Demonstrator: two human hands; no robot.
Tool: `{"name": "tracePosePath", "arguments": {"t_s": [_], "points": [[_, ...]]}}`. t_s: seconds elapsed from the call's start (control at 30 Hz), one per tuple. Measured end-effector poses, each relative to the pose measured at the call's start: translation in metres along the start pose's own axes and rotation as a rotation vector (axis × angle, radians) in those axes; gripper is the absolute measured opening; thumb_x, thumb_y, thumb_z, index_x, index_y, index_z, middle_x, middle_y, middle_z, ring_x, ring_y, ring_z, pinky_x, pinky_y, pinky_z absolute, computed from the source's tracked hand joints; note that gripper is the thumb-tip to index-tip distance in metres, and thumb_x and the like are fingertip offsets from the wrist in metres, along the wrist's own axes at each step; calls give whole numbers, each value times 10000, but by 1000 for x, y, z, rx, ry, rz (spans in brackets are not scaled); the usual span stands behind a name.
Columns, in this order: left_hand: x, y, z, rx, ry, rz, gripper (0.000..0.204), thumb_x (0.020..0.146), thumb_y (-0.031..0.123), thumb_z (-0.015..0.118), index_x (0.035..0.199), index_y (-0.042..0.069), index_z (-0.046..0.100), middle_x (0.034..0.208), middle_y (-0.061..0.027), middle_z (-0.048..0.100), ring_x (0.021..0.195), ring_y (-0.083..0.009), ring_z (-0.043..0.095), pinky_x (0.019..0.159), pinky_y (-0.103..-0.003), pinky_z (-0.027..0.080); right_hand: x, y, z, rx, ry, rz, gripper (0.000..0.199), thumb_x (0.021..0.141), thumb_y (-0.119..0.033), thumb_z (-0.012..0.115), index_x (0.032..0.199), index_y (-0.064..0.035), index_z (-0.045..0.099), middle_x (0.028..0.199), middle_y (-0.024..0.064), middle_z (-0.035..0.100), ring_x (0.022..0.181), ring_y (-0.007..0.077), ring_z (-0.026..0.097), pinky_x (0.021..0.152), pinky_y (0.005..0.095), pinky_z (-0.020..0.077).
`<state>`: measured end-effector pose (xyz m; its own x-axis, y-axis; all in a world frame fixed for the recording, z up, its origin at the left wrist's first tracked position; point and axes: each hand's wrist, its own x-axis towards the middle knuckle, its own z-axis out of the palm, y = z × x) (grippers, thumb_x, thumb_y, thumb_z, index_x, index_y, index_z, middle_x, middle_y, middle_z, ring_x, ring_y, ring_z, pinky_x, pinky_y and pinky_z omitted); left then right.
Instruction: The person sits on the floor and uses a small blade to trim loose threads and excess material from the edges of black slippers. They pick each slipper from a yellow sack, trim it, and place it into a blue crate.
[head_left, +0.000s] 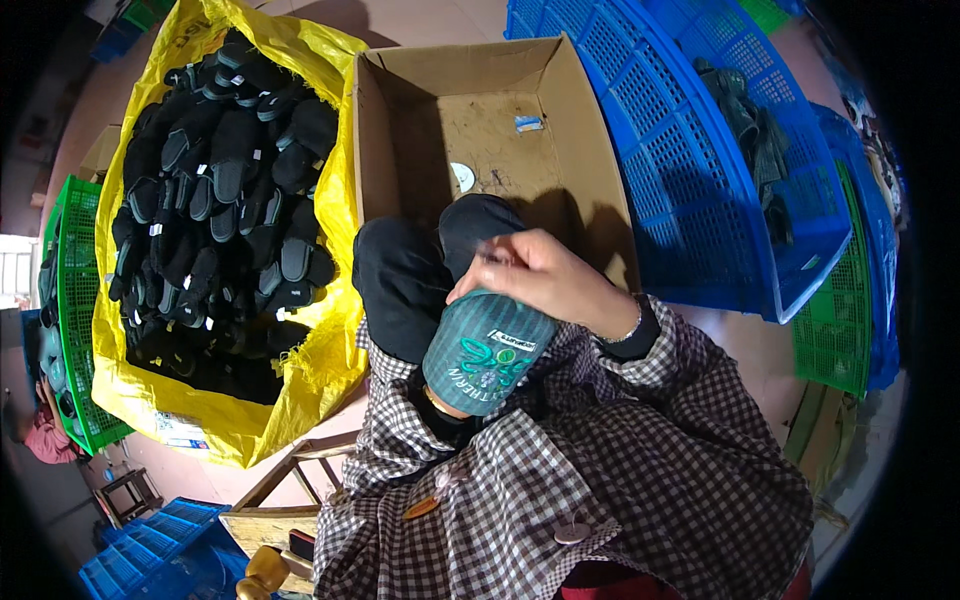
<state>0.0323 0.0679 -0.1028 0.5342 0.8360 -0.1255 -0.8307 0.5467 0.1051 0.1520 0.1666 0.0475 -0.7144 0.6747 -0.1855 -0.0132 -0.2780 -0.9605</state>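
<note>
A dark green striped fabric piece [490,355], rounded like a cap or slipper upper with embroidery on it, is in front of me above my lap. My left hand [447,404] reaches up under or into it; only a bit by the wrist shows, its fingers hidden by the fabric. Over the far edge of the piece lies my right hand [545,275], its fingers curled together and its thumb side touching the fabric. Something small and dark at those fingertips is blurred, and I cannot make out what it is.
Left stands a yellow woven sack [335,385] full of black slippers [230,165]. Beyond my knees lies an open cardboard box [480,130] with scraps inside. Tall blue crates [680,160] crowd the right; a green crate [95,320] is far left. A wooden stool [270,515] sits near-left.
</note>
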Motion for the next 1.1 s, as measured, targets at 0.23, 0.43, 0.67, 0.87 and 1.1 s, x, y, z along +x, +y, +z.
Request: {"name": "tracePosePath", "arguments": {"t_s": [0.23,0.43,0.67,0.87,1.1], "points": [[-2,5,12,120,21,12,459,1014,283,373,1416,66,324,1398,-91,417,1269,-186,430,1074,-317,360,-13,-6,2,74,30,-136,355,985,-297,506,1060,36,603,1067,98,652,979,151,625,907,285,470],[-13,20,30,452,10,-1,479,1006,300,385,1422,67,332,1416,-95,410,1286,-194,420,1085,-325,345,-35,7,0,-109,15,-96,581,713,-227,820,1173,18,565,1084,75,642,986,136,593,915,296,465],[-14,27,43,793,-16,31,503,997,320,400,1429,68,340,1436,-99,402,1306,-203,409,1097,-334,327,-37,26,-14,155,-24,-131,595,583,-32,847,1139,-8,636,1109,36,641,1029,127,571,966,293,423],[-13,49,77,1916,-198,205,515,983,325,430,1429,77,360,1454,-98,388,1314,-214,404,1089,-332,334,-45,35,-18,259,147,-102,536,667,-89,837,1148,5,620,1078,43,653,962,120,600,912,276,458],[-59,77,86,2824,-66,644,399,900,149,481,1287,85,554,1408,-112,462,1337,-279,390,1111,-445,289,-47,50,-32,654,416,-186,265,887,-132,639,1119,-13,591,954,29,666,656,31,548,502,163,402]]}}
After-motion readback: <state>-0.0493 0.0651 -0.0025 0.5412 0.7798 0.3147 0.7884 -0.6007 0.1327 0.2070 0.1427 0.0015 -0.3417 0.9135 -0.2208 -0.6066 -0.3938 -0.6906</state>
